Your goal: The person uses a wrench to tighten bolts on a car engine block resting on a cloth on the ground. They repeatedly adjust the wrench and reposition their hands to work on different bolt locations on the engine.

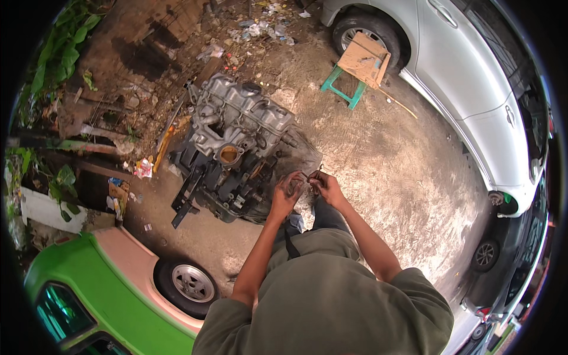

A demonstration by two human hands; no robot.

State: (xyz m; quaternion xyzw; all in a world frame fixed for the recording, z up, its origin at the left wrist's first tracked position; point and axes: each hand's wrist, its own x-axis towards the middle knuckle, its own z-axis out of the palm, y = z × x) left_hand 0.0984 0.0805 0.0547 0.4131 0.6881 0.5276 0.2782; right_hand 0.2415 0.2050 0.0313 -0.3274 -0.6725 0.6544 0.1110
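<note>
In front of my body, just right of the engine's near side, my two hands are close together. My left hand point(287, 189) is closed, its fingertips reaching toward the right hand; what they pinch is too small to name. My right hand point(325, 186) is closed in a pinch on a small, thin, dark piece, whose kind I cannot make out. Dark smudges mark the fingers. Left of the hands, a grey metal car engine point(242, 112) rests on the ground, with a round brownish opening point(228, 155) and black parts along its lower side.
A green-legged stool point(343, 89) with a brown board point(362, 58) on top stands by a silver car point(461, 77) at the far right. A green and pink car point(112, 266) is at the near left. Litter point(260, 28) and planks point(89, 165) lie beyond the engine and at left.
</note>
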